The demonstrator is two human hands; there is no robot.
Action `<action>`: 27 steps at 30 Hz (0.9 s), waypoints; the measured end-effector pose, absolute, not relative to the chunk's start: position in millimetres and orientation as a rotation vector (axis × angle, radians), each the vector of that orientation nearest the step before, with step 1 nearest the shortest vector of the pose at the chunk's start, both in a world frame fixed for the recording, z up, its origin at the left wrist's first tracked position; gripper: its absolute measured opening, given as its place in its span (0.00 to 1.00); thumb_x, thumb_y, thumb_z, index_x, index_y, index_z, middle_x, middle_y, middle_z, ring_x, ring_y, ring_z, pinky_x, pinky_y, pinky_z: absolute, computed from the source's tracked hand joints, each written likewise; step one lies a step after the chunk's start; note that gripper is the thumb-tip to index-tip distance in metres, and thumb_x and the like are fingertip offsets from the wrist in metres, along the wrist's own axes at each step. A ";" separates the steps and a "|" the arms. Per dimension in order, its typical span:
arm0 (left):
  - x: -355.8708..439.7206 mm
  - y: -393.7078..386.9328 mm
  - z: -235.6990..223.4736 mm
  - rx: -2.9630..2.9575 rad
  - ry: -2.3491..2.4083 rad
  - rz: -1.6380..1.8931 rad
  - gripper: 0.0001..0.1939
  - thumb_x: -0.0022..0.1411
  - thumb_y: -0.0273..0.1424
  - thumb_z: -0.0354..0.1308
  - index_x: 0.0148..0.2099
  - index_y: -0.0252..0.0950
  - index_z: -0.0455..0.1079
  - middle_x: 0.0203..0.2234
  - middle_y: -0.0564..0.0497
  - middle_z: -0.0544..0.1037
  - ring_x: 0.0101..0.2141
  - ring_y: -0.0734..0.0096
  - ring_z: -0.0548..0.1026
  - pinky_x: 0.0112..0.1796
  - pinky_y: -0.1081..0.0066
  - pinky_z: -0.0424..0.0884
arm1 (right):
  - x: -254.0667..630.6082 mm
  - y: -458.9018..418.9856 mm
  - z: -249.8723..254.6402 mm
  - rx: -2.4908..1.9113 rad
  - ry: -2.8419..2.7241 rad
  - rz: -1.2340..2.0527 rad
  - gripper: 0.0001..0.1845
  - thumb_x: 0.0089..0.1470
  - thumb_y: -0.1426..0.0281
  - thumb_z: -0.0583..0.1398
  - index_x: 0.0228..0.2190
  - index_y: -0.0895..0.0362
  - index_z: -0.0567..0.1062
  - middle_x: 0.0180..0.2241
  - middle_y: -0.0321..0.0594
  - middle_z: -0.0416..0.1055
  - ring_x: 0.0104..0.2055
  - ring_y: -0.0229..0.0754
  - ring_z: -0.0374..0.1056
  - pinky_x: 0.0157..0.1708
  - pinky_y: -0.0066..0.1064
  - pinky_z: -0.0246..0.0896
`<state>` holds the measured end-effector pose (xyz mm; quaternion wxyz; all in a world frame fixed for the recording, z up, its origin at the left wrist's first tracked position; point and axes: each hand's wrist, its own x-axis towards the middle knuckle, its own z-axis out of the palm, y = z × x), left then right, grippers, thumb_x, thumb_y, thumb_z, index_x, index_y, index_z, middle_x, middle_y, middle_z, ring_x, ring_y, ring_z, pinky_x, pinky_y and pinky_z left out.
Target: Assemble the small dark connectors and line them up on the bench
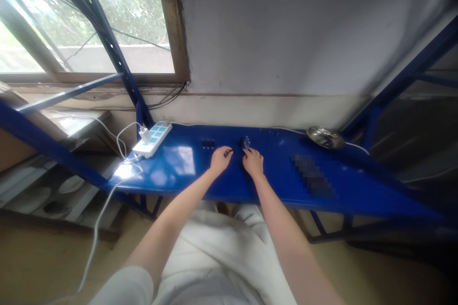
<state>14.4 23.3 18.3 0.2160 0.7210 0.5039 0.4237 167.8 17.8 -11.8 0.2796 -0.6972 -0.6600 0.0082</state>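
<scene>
My left hand is closed in a pinch over the blue table, on a small dark piece too small to name. Just to its right is my right hand, fingers bent and thumb drawn in near the table; whatever it grips is too small to make out. Right past its fingertips stands a small clear, whitish object, with a short black piece beside it. Behind my left hand, three short black pieces stand in a row.
A white power strip with a plug and cables lies at the table's left end. Toward the back right sits a shiny metal dish. A pixelated dark patch covers something at right. Tiny bits lie near the back edge; blue frame posts rise behind.
</scene>
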 end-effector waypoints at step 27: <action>1.4 -7.2 8.1 1.862 1.488 1.560 0.13 0.62 0.34 0.48 0.44 0.35 0.69 0.38 0.45 0.75 0.37 0.69 0.74 0.39 0.68 0.72 | 169.8 22.3 -18.7 -1.881 -1.823 0.006 0.23 0.55 0.70 0.46 0.50 0.57 0.69 0.52 0.49 0.63 0.55 0.53 0.55 0.51 0.50 0.51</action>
